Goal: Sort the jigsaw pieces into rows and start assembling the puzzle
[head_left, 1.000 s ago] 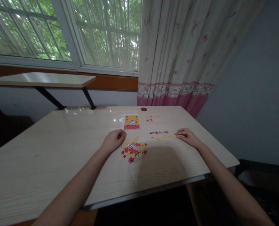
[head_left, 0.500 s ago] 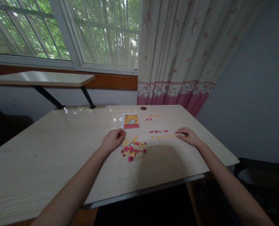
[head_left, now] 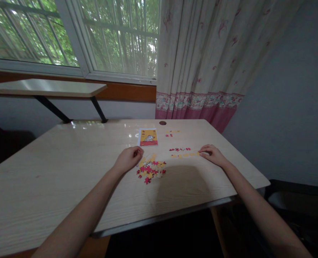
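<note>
At the far left, beyond the picture card [head_left: 148,137], a raised shelf [head_left: 46,88] stands on dark struts at the back of the desk [head_left: 54,172]. Next, the left hand [head_left: 129,158] is found on the near left side of the card, fingers curled in; its grip is narrow, and whether it encloses a piece cannot be told, the palm being turned out of sight. The card lies flat, printed with a white animal on yellow above red. Directly on its near side is a loose pile [head_left: 150,170] of jigsaw pieces, red, yellow and white, some overlapping. To the right of the card, level with it, lies a small group [head_left: 170,135] of yellow and red pieces. Right of the card and nearer the person run two lines: a red row [head_left: 188,149] and, on its near side, a yellow row [head_left: 185,156]. Farthest right of the card, the right hand [head_left: 212,154] has its fingertips at the yellow row's end piece; the grip is narrow, contact or hold not determinable. In my judgement, the step in hand is setting out pieces by colour, and the next move calls for a light, exact fingertip pinch that leaves neighbouring pieces undisturbed.
</note>
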The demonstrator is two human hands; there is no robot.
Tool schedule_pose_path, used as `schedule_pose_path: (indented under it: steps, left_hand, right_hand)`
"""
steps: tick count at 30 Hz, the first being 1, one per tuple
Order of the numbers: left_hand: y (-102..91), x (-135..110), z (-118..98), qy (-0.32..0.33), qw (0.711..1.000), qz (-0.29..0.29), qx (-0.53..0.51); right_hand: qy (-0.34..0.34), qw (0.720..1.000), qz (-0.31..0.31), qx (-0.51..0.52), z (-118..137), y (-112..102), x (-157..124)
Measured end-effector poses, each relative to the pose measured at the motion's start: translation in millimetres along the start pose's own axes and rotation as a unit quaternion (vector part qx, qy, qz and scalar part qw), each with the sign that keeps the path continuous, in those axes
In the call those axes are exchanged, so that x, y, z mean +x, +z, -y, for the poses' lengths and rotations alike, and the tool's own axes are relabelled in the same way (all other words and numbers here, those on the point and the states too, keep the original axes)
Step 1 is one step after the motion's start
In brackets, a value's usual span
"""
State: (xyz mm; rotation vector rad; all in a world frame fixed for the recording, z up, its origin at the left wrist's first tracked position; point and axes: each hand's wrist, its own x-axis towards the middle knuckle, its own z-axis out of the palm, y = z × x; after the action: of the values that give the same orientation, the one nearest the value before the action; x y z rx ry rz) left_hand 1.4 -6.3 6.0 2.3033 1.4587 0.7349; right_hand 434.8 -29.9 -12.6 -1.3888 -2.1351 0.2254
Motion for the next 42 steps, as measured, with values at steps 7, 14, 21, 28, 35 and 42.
schedule_pose_path:
  steps: [7, 14, 21, 28, 35, 42]
  left_hand:
    - [-4.0, 0.1, -5.2, 0.047, 0.999, 0.025, 0.002]
    - [-1.0, -0.9, -5.4, 0.055, 0.998, 0.022, 0.021]
    - [-0.1, -3.5, -5.9, 0.056, 0.998, 0.017, 0.032]
    - [2.4, -2.8, -7.6, 0.060, 0.998, 0.011, 0.030]
    - [4.0, -2.1, -8.2, 0.059, 0.997, 0.019, 0.039]
    - [3.5, -2.1, -10.9, 0.061, 0.997, 0.015, 0.044]
  right_hand:
    - [-0.022, 0.999, -0.033, -0.017, 16.6, -2.0, 4.2]
    - [-0.144, 0.985, 0.059, -0.080, 111.1, 30.6, 51.9]
    - [-0.213, 0.960, 0.154, -0.095, 161.3, 77.0, 98.4]
    - [-0.195, 0.962, 0.169, -0.092, 160.5, 88.4, 101.5]
    - [-0.097, 0.971, 0.200, -0.094, 163.8, 81.1, 99.3]
    - [-0.080, 0.967, 0.227, -0.080, 159.5, 82.6, 100.6]
